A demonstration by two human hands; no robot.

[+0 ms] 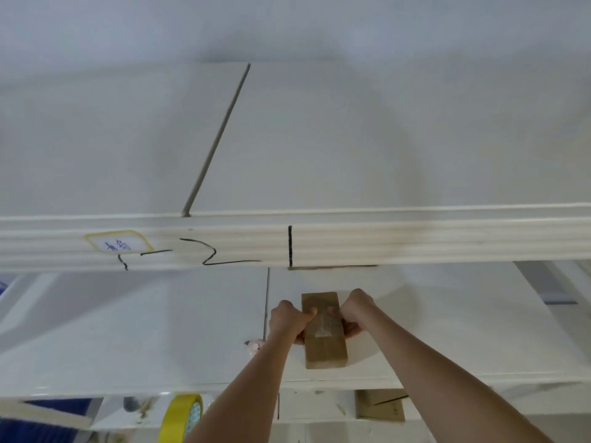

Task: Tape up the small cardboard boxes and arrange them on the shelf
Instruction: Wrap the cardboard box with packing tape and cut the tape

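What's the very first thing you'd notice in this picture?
Two hands, the left hand and the right hand, grip a small brown box from both sides on a white shelf, near the middle. Above it, black marker scribbles run along the shelf beam. At the bottom edge sits a yellow tape roll.

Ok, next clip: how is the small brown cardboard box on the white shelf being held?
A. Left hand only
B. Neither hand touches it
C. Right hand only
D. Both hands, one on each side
D: the left hand and the right hand each grip a side of the small brown cardboard box, which sits on the white shelf.
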